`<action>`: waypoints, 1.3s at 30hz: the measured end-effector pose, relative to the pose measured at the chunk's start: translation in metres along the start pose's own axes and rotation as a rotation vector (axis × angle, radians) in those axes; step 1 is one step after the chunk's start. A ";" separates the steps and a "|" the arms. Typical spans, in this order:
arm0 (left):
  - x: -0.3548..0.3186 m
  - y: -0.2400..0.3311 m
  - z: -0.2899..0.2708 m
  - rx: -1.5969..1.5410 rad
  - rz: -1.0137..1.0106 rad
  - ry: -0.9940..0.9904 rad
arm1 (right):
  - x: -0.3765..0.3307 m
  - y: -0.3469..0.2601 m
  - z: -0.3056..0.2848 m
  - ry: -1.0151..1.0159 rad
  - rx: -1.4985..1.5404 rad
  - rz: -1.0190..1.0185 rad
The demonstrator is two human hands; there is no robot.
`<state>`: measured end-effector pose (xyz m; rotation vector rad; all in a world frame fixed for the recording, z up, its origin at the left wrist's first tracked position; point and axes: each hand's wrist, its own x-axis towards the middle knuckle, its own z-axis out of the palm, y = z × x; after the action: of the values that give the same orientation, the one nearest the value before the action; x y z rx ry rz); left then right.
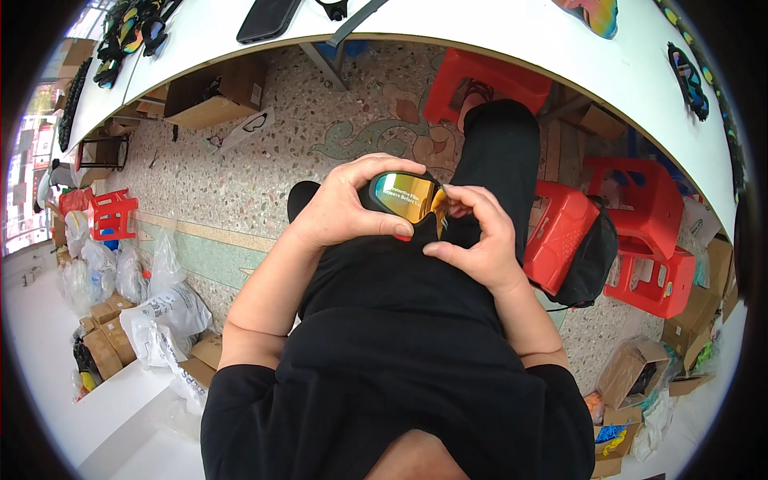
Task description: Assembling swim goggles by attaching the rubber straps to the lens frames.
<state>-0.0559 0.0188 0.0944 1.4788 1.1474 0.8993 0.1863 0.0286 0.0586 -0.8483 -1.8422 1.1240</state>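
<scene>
Above my lap I hold a pair of goggles [408, 196] with a black frame and a gold-green mirrored lens that carries small print. My left hand [352, 200] grips their left end, fingers over the top edge and thumb along the bottom. At the right end, my right hand [480, 232] is curled with its fingertips against the frame and the golden lens part there; its thumb lies lower, below the lens. The right fingers partly hide that end, and I cannot tell whether the golden part is bent or separate.
A white curved table [496, 32] runs across the far side, bearing a black phone [268, 18] and more goggles [688, 80]. Red plastic stools [560, 232] stand at the right, with a black bag [590, 260]. Plastic bags [172, 312] and cardboard boxes [104, 344] lie at the left.
</scene>
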 end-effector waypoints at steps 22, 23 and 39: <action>0.002 0.004 0.005 -0.033 -0.119 -0.073 | -0.017 0.012 0.013 0.044 0.085 -0.031; 0.002 0.003 0.005 -0.033 -0.120 -0.073 | -0.016 0.011 0.013 0.052 0.068 -0.038; 0.004 0.000 0.007 -0.341 -0.046 -0.126 | 0.010 0.020 0.004 -0.158 1.049 0.405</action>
<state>-0.0484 0.0205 0.0928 1.2072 0.8823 0.9060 0.1808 0.0428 0.0421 -0.4901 -0.9232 2.1568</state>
